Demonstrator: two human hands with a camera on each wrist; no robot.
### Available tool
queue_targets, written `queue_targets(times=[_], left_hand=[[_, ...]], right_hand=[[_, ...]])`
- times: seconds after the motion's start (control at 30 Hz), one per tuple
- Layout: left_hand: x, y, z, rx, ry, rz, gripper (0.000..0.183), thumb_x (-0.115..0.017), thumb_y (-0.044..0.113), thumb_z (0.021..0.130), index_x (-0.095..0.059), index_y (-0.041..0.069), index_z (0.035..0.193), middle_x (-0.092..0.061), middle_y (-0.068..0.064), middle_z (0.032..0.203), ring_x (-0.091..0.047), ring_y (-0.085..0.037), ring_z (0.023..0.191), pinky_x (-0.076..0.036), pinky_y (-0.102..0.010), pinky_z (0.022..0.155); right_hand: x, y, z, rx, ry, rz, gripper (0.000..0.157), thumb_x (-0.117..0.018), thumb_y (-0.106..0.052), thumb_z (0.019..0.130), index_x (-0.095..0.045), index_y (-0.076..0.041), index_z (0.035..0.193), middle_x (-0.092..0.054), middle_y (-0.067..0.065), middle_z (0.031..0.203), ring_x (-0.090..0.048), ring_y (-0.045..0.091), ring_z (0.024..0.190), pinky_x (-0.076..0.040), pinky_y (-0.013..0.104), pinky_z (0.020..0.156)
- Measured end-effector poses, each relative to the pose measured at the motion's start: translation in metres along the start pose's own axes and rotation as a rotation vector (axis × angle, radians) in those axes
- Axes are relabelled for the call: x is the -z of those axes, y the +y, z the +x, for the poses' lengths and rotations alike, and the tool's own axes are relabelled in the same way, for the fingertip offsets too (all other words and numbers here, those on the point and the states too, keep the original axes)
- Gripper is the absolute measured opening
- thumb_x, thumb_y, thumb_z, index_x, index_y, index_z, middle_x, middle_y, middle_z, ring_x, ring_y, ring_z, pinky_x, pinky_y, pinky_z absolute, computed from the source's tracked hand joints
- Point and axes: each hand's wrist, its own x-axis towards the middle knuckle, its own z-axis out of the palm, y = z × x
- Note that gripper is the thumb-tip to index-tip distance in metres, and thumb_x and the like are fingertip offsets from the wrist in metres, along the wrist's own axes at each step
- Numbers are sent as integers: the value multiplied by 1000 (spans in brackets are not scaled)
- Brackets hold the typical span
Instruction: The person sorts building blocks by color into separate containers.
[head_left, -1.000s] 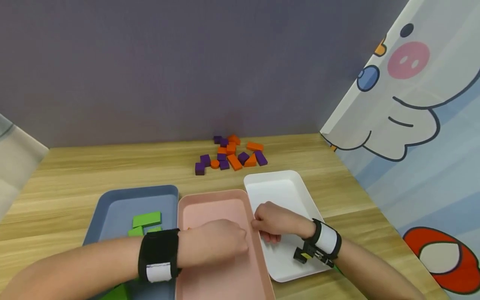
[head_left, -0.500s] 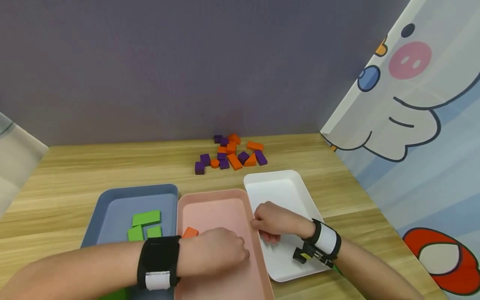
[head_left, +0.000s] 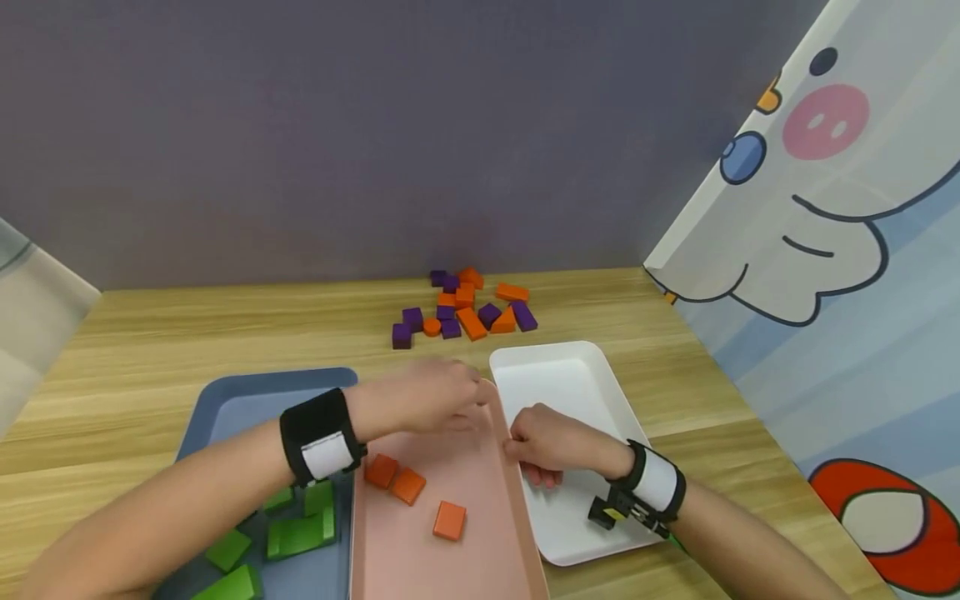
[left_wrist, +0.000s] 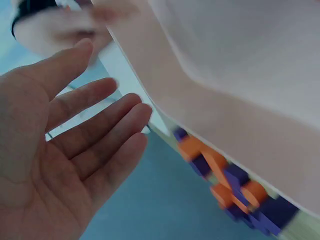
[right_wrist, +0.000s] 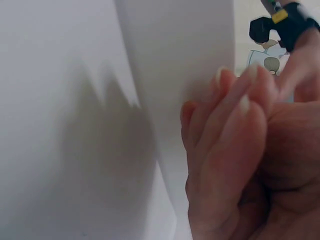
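Observation:
My left hand (head_left: 431, 396) is over the far part of the pink tray (head_left: 525, 533), palm showing and fingers loosely straight in the left wrist view, with nothing in it. Below it in the tray lie three orange blocks: a square one (head_left: 450, 521) nearer me and two side by side (head_left: 382, 471) at the left wall. At the boundary between the pink tray and the white tray (head_left: 592, 400), my right hand (head_left: 551, 440) rests with loosely curled fingers. Its fingers (right_wrist: 220, 160) lie against the white tray's inner wall; no block shows in them, and its thumb side touches the pink rim.
On the left stands a blue tray (head_left: 225, 408) with several green blocks (head_left: 300, 533), partly under my left forearm. A cluster of purple blocks (head_left: 401, 336) and orange blocks (head_left: 512, 292) lies beyond the trays, near a grey wall (head_left: 375, 142).
My left hand has lifted from the middle of the pink tray and moved toward its far side. The orange blocks beneath it have come into sight. My right hand has stayed still.

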Motion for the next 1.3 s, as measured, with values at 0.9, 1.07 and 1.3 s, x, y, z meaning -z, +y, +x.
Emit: queue_targets(times=[0.9,1.07,1.3], left_hand=[[-24,-130,30,315,-161,-145,26,-64,10,89,-69,13,114,-67,-9,114,-59,-27,107,-48,-40,94],[-26,-130,32,319,-185,-132,23,-66,12,87,-67,14,110,-66,-6,103,-57,-23,91,-49,-36,84],[-29,-131,37,349,-223,-118,12,-66,7,85,-72,15,92,-60,-3,84,-51,-20,80,-45,-32,74]], right_hand=[[2,-1,0,10,-7,9,42,-47,-18,92,-61,-10,53,-54,-3,43,-52,11,34,-45,30,37],[2,-2,0,4,-10,15,42,-46,-17,92,-61,-10,53,-55,-3,43,-52,11,34,-45,29,37],[1,-1,0,1,-12,30,42,-46,-17,92,-61,-8,54,-54,-3,43,-51,10,34,-45,28,37]])
